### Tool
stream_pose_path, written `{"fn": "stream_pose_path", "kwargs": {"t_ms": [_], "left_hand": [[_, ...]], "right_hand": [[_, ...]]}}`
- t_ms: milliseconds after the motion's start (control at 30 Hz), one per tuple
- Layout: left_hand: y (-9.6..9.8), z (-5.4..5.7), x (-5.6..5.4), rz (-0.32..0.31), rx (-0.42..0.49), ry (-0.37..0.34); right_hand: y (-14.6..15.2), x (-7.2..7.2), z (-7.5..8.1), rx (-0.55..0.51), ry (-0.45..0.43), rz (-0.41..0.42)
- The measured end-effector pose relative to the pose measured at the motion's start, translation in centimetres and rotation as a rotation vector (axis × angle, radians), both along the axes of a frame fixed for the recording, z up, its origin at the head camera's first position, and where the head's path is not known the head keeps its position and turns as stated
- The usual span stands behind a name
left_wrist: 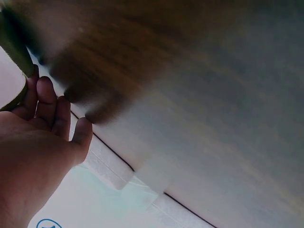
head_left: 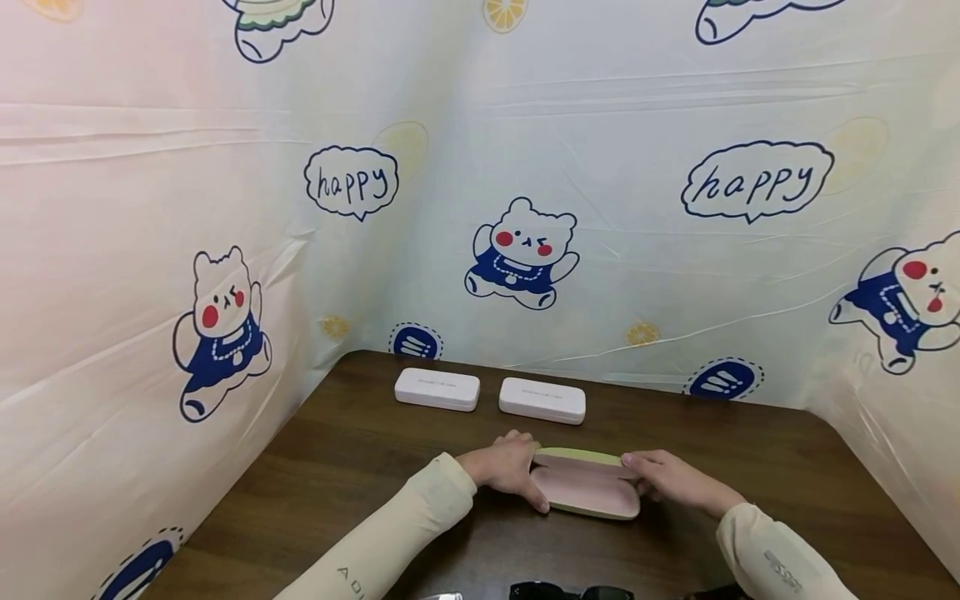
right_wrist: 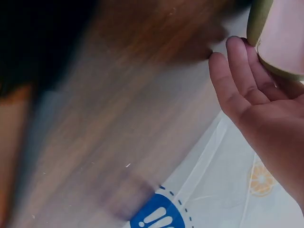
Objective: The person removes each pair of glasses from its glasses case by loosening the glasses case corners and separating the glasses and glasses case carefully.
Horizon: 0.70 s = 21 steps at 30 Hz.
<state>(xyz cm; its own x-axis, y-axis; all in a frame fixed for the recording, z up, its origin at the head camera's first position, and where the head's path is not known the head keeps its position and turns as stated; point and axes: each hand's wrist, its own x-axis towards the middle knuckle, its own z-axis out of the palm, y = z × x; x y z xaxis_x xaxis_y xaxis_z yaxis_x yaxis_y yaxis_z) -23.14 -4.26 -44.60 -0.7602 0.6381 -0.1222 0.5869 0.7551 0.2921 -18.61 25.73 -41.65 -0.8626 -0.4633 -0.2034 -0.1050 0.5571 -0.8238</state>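
Note:
A glasses case (head_left: 587,492), green outside with a pale pink lining, lies open on its hinge with its inside facing me. My left hand (head_left: 512,467) grips its left end, the thumb at the near edge and the other fingers at the far side. At the right end my right hand (head_left: 675,480) holds the case, with the thumb near the lid's rim and the fingers behind and below. Only a corner of the green case (left_wrist: 15,45) enters the left wrist view. In the right wrist view, curled fingers (right_wrist: 244,78) touch the case's green shell (right_wrist: 259,21).
Two white glasses cases (head_left: 437,389) (head_left: 542,401), both closed, stand side by side near the back of the brown wooden table (head_left: 337,475). Dark sunglasses (head_left: 572,592) are cut off at the bottom edge. A printed cloth (head_left: 637,258) hangs behind and around the table.

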Motion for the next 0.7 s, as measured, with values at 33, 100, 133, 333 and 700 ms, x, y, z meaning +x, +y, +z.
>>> {"fn": "stream_pose_path", "kwargs": {"t_ms": [33, 100, 133, 333, 700], "left_hand": [[0.0, 0.0, 0.0, -0.003, 0.0, 0.002], [0.0, -0.1, -0.1, -0.007, 0.0, 0.008], [0.0, -0.1, -0.1, -0.009, 0.001, 0.011], [-0.1, -0.3, -0.3, -0.005, 0.011, 0.01], [-0.1, 0.0, -0.1, -0.023, 0.018, 0.014]], "right_hand": [[-0.1, -0.1, 0.1, 0.009, -0.003, 0.003], [-0.2, -0.3, 0.3, 0.031, -0.014, 0.011], [-0.3, -0.4, 0.4, 0.041, -0.018, 0.016], [-0.4, -1.3, 1.0, 0.07, -0.072, 0.064], [-0.3, -2.6, 1.6, 0.038, -0.225, 0.231]]}}
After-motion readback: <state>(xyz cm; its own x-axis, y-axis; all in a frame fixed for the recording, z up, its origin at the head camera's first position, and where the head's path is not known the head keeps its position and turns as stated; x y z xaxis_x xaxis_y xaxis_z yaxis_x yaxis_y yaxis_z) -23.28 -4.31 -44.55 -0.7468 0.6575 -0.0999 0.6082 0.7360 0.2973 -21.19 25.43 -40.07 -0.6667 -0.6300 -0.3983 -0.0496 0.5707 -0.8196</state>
